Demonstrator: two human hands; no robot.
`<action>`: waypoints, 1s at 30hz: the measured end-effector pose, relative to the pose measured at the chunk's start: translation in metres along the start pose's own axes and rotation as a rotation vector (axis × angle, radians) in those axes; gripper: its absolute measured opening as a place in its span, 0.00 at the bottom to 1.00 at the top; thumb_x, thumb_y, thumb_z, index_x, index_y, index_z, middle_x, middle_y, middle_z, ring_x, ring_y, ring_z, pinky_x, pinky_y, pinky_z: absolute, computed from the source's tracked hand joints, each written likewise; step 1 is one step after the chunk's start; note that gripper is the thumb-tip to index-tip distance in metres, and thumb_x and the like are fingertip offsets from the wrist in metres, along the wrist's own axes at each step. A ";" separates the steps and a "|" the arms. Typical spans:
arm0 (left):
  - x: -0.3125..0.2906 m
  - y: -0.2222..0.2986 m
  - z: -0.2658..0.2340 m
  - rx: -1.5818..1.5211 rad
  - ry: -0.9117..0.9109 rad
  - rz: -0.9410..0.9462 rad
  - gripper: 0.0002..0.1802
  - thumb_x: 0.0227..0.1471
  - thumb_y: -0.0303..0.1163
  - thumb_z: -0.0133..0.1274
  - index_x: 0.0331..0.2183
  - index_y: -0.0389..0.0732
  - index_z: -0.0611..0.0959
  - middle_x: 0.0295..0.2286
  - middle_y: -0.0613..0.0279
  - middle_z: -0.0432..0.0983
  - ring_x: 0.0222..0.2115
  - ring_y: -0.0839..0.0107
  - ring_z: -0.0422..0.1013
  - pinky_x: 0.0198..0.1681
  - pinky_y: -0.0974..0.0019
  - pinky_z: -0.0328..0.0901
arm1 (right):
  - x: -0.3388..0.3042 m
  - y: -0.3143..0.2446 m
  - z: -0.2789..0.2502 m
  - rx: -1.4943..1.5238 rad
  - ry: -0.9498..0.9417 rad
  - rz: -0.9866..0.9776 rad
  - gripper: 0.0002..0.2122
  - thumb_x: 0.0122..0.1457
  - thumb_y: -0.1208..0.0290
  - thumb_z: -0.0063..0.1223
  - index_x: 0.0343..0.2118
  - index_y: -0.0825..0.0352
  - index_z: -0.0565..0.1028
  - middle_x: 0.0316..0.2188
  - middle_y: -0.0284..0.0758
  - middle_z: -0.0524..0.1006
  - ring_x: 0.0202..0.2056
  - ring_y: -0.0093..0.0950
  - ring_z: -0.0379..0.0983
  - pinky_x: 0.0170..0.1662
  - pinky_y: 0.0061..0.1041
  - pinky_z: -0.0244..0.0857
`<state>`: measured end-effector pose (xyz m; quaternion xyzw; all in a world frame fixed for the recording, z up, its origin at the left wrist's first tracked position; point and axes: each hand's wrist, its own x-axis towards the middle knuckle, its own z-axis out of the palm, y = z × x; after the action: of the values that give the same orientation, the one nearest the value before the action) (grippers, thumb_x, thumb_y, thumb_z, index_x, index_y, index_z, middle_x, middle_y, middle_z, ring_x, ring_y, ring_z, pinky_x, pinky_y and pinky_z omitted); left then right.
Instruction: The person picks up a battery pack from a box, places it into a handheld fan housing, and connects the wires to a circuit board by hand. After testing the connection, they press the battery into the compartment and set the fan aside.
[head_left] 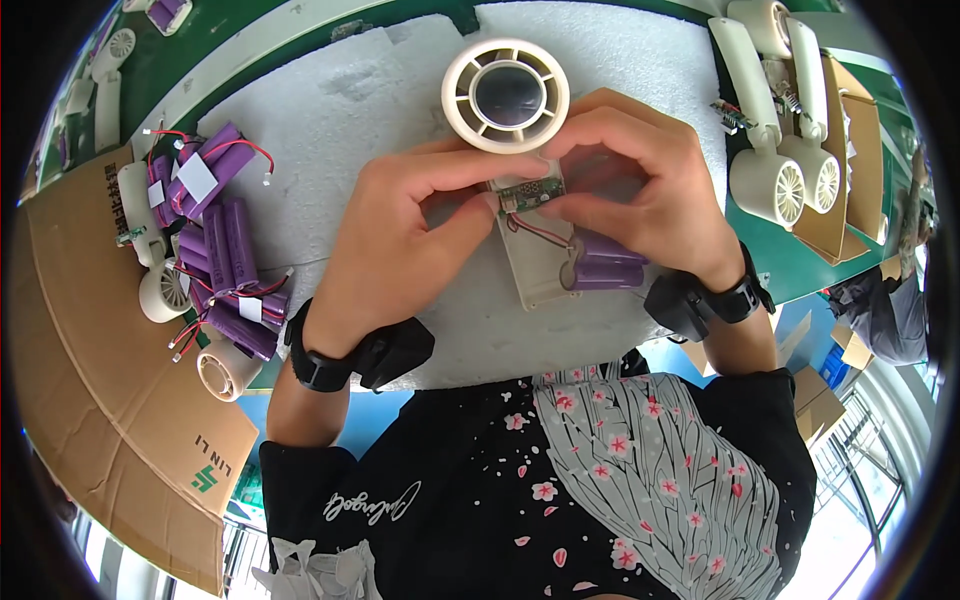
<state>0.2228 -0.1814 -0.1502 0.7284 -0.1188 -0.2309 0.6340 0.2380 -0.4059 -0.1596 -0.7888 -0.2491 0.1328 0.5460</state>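
A cream handheld fan (457, 97) lies in front of me, its round grille at the far end and its handle shell (541, 285) open toward me. At the top of the handle sits a small green circuit board (530, 194). My left hand (395, 225) pinches around the board's left end, thumb on the near side and index finger along the fan neck. From the right, my right hand (655, 190) grips its other end the same way. Red and black wires run from the board toward a purple battery pack (606, 266) beside the handle. Fingertips partly hide the board's edges.
White foam sheet (310, 120) covers the green table. Several purple battery packs (228, 240) with wires are heaped at the left, near a cardboard box (120, 370) and fan parts (228, 370). More cream fans (768, 185) rest by an open carton (850, 150) at the right.
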 end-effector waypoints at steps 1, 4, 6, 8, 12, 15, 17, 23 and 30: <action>0.000 0.000 0.000 -0.005 0.000 -0.015 0.21 0.46 0.15 0.45 0.41 0.38 0.83 0.36 0.57 0.80 0.32 0.76 0.73 0.36 0.74 0.66 | 0.000 0.000 0.000 0.045 -0.004 0.042 0.20 0.41 0.89 0.64 0.40 0.71 0.75 0.39 0.36 0.75 0.37 0.26 0.77 0.39 0.21 0.74; 0.000 0.000 0.001 -0.016 0.000 -0.047 0.21 0.45 0.15 0.45 0.41 0.37 0.83 0.37 0.56 0.80 0.33 0.74 0.74 0.37 0.74 0.66 | 0.000 -0.002 0.000 0.138 -0.014 0.129 0.20 0.42 0.91 0.62 0.41 0.72 0.75 0.39 0.35 0.76 0.39 0.25 0.77 0.40 0.21 0.73; 0.000 -0.002 0.002 -0.035 0.019 -0.001 0.21 0.45 0.15 0.45 0.41 0.38 0.83 0.37 0.56 0.80 0.35 0.73 0.74 0.39 0.73 0.66 | 0.000 -0.005 -0.001 0.178 -0.031 0.210 0.19 0.44 0.91 0.60 0.41 0.72 0.75 0.40 0.35 0.76 0.40 0.24 0.76 0.42 0.20 0.73; -0.001 -0.002 0.002 -0.046 0.032 0.020 0.21 0.45 0.15 0.45 0.41 0.38 0.83 0.37 0.55 0.80 0.36 0.72 0.75 0.40 0.72 0.66 | 0.000 -0.005 0.000 0.198 -0.043 0.251 0.19 0.45 0.92 0.59 0.42 0.73 0.75 0.40 0.34 0.76 0.40 0.24 0.76 0.43 0.20 0.73; -0.003 -0.001 0.001 -0.009 0.018 0.012 0.20 0.45 0.16 0.45 0.41 0.37 0.83 0.37 0.55 0.80 0.36 0.71 0.75 0.41 0.71 0.67 | -0.003 -0.004 0.004 0.290 0.001 0.295 0.15 0.48 0.85 0.62 0.40 0.71 0.75 0.31 0.36 0.79 0.33 0.20 0.77 0.38 0.20 0.73; -0.005 0.000 -0.001 0.000 -0.034 0.005 0.20 0.50 0.15 0.45 0.45 0.35 0.81 0.39 0.61 0.77 0.39 0.79 0.69 0.41 0.75 0.61 | -0.004 -0.004 0.006 0.350 0.019 0.267 0.14 0.50 0.86 0.60 0.41 0.71 0.75 0.31 0.35 0.79 0.33 0.19 0.76 0.38 0.19 0.72; -0.005 0.001 -0.001 0.003 -0.035 0.002 0.20 0.50 0.15 0.45 0.45 0.35 0.81 0.39 0.61 0.77 0.39 0.79 0.69 0.41 0.75 0.61 | -0.003 -0.007 0.003 0.338 -0.010 0.287 0.15 0.49 0.88 0.59 0.42 0.72 0.75 0.33 0.35 0.78 0.35 0.20 0.76 0.40 0.20 0.72; -0.007 0.001 0.000 -0.003 -0.018 -0.025 0.21 0.50 0.15 0.45 0.45 0.36 0.82 0.38 0.60 0.77 0.39 0.77 0.70 0.41 0.75 0.62 | -0.001 -0.012 -0.002 0.352 -0.079 0.402 0.17 0.49 0.91 0.57 0.43 0.74 0.74 0.36 0.35 0.77 0.39 0.22 0.75 0.44 0.20 0.72; -0.007 0.004 -0.003 0.095 -0.058 0.072 0.20 0.50 0.15 0.45 0.43 0.37 0.83 0.38 0.57 0.77 0.38 0.74 0.71 0.40 0.75 0.63 | -0.002 -0.012 0.000 0.331 -0.073 0.398 0.16 0.49 0.91 0.56 0.43 0.73 0.74 0.36 0.35 0.77 0.39 0.22 0.76 0.44 0.21 0.72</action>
<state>0.2187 -0.1762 -0.1448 0.7458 -0.1741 -0.2231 0.6030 0.2333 -0.4037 -0.1488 -0.7168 -0.0833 0.3048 0.6216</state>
